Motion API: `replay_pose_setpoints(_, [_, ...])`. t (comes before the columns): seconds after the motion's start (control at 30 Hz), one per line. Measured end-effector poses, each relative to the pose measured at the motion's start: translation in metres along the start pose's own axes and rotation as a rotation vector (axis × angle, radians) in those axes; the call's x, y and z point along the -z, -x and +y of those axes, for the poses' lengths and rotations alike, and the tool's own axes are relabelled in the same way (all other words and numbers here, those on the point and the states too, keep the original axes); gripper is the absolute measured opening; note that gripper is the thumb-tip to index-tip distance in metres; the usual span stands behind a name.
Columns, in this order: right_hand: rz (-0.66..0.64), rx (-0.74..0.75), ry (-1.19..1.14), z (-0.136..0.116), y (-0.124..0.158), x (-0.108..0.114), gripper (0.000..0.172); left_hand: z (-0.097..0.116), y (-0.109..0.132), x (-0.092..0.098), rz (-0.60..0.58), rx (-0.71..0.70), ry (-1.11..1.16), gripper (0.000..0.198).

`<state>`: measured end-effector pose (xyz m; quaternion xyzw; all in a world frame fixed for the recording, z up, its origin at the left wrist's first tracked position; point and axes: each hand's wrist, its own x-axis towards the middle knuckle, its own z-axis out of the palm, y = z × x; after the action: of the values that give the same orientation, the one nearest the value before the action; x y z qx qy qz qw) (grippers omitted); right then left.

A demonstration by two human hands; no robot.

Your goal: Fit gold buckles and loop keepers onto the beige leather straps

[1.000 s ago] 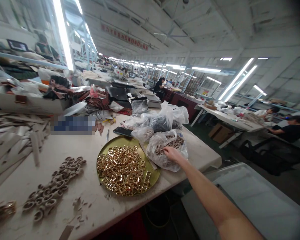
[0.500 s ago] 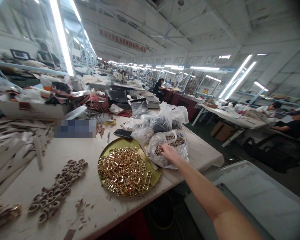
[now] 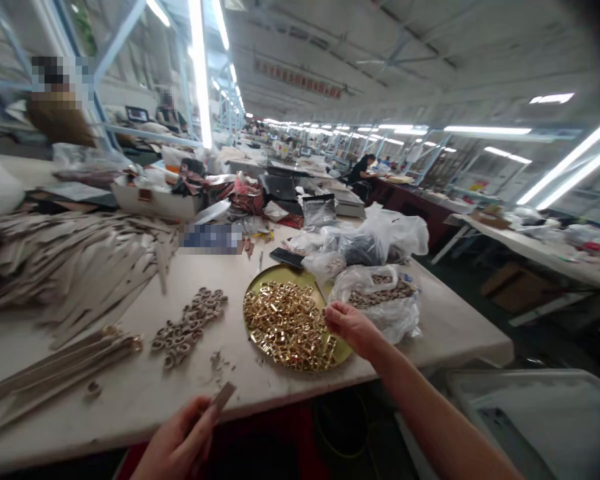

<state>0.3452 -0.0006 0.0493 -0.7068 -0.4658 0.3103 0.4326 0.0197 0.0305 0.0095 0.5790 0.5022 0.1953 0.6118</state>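
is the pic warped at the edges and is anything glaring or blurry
Head view: the long white fluorescent tube light bows and leans from wide-angle warp; the shiny gold metal buckles glint brightly; the top right corner falls into dark shadow; the far hall turns soft.

We look from head height, forward and down across a long white workbench (image 3: 280, 380), close above a round brass tray (image 3: 275, 272). Our one wide view reaches far down the bright, white-ceilinged factory hall (image 3: 330, 87).

Buckles (image 3: 286, 327) on round tray (image 3: 275, 274), on workbench (image 3: 455, 340); plastic bag (image 3: 395, 317) right of tray; rings (image 3: 187, 327) left; leather strips (image 3: 70, 273) farther left.
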Motion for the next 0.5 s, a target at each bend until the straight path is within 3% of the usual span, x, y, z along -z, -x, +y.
replay_pose_setpoints(0.1, [-0.257, -0.191, -0.75, -0.023, 0.03, -0.064, 0.031, 0.021, 0.008, -0.006, -0.125, -0.086, 0.005, 0.047])
replay_pose_setpoints(0.2, [-0.342, -0.376, -1.092, -0.04, 0.051, -0.114, 0.026, 0.033, 0.015, -0.005, -0.127, -0.135, 0.062, 0.04])
replay_pose_setpoints(0.33, [-0.374, -0.471, -1.23, -0.049, 0.061, -0.151, 0.022, 0.028, 0.02, 0.002, -0.063, -0.159, 0.09, 0.035])
replay_pose_setpoints(0.5, [-0.364, -0.457, -1.148, -0.046, 0.066, -0.167, 0.026, 0.012, 0.016, 0.009, 0.053, -0.201, -0.027, 0.031])
